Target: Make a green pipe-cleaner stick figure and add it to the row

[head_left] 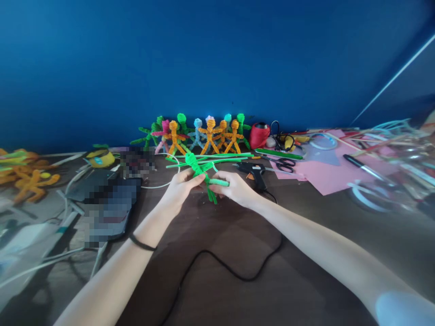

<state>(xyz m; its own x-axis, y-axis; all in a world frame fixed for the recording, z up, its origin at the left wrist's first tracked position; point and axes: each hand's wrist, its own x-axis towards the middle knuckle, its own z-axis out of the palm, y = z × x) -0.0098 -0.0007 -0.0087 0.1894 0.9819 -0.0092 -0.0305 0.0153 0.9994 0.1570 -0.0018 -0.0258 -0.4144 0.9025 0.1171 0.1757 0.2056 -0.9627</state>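
Observation:
A green pipe-cleaner figure (pixel 192 161) with a round wound head is held above the table, tilted, its loose ends hanging lower right. Thumb and fingers of my left hand (pixel 185 183) close on its body. My right hand (pixel 233 183) pinches a green limb on its right side; some fingertips are hidden behind it. Just beyond lie several straight green pipe cleaners (pixel 231 157). To the right of my right hand rests a black glue gun (pixel 255 171).
Several coloured pipe-cleaner figures (pixel 210 133) stand along the blue wall. Scissors (pixel 286 165), pink paper (pixel 322 174) and a black marker (pixel 360 165) lie right. A phone (pixel 117 208) and orange figures (pixel 34 181) are left. A black cord (pixel 231 269) crosses the table in front.

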